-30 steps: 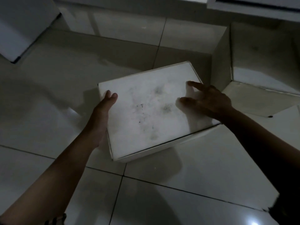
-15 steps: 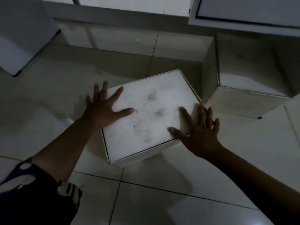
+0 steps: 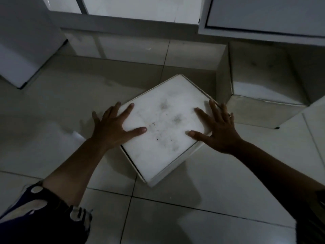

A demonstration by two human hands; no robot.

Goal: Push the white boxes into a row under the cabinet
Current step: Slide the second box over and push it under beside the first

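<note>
White box (image 3: 163,127) on the floor tiles (image 3: 202,217) has turned corner-first toward the cabinet (image 3: 263,14); left hand (image 3: 112,128) and right hand (image 3: 217,128) now press flat, fingers spread, gripping nothing, ready to push.

1. The left hand (image 3: 114,128) lies flat, palm down, fingers straight and spread toward 12 o'clock, thumb out toward 3 o'clock.
2. The right hand (image 3: 217,128) lies flat likewise, fingers fanned toward 11 o'clock, thumb toward 9 o'clock.
3. The left forearm comes in from 7 o'clock, the right from 4 o'clock.
</note>
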